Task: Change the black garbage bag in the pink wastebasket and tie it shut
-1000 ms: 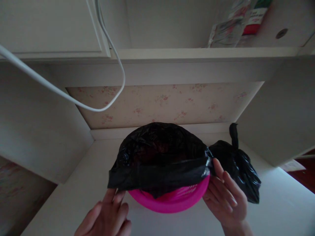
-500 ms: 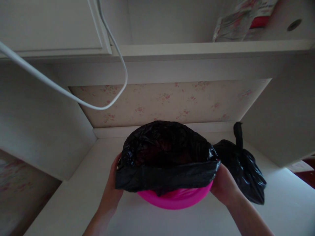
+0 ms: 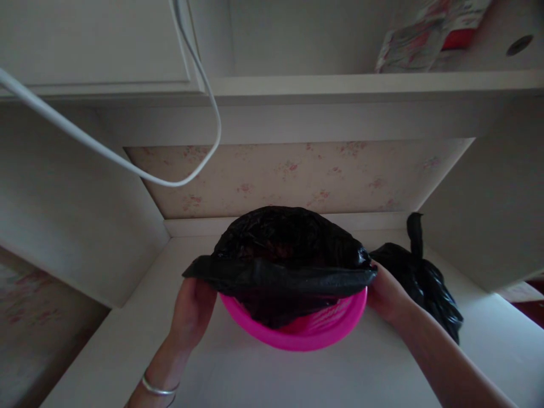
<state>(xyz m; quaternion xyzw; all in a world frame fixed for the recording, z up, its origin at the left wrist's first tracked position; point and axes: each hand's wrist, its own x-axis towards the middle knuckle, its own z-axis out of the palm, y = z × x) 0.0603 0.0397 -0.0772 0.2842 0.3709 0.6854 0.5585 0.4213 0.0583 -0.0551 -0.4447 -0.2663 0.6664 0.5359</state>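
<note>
A black trash bag (image 3: 289,277) lines a bright pink basket (image 3: 297,341) and drapes over its far rim. The near edge of the bag is lifted off the basket's front rim, so the pink slatted inside shows below it. My left hand (image 3: 193,309) grips the bag's near left corner from underneath, its fingers mostly hidden by the plastic. At the right side of the basket, my right hand (image 3: 389,292) is closed on the bag's edge close to the rim. Its fingertips are hidden.
The basket is over a white surface (image 3: 255,379) between side panels. A knotted black bag (image 3: 425,283) lies to the right. A white cable (image 3: 170,182) hangs in front at upper left. Above, a shelf (image 3: 297,85) holds plastic-wrapped packages (image 3: 416,48).
The near edge of the bag has been pulled up and back, with its left corner drawn outward. More of the basket's pink rim and inside shows.
</note>
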